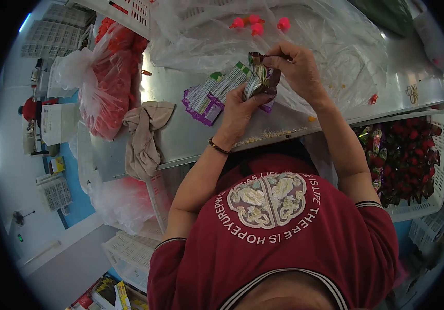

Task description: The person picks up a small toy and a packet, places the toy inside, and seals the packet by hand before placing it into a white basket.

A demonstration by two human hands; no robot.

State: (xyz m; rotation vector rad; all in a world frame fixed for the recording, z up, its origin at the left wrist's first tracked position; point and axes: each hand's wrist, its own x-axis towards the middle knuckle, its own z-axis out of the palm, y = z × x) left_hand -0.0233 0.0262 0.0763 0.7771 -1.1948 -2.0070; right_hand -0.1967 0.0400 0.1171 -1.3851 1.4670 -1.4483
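My left hand (241,112) is closed round the lower part of a dark purple and silver packet (264,77), held upright over the metal table's front edge. At the packet's top, my right hand (297,70) pinches its upper edge between thumb and fingers. What is inside the packet cannot be made out. Just left of my left hand, a fanned stack of purple and green packets (209,98) lies on the table (180,124). Several pink and red pieces (257,29) rest on clear plastic sheeting (330,41) beyond my hands.
A beige cloth (147,137) hangs over the table's left edge beside a bag of red items (110,85). At the right, a white crate (441,160) holds dark red packets (410,160). Crumbs (273,135) lie along the front edge. A person in red (31,111) is far left.
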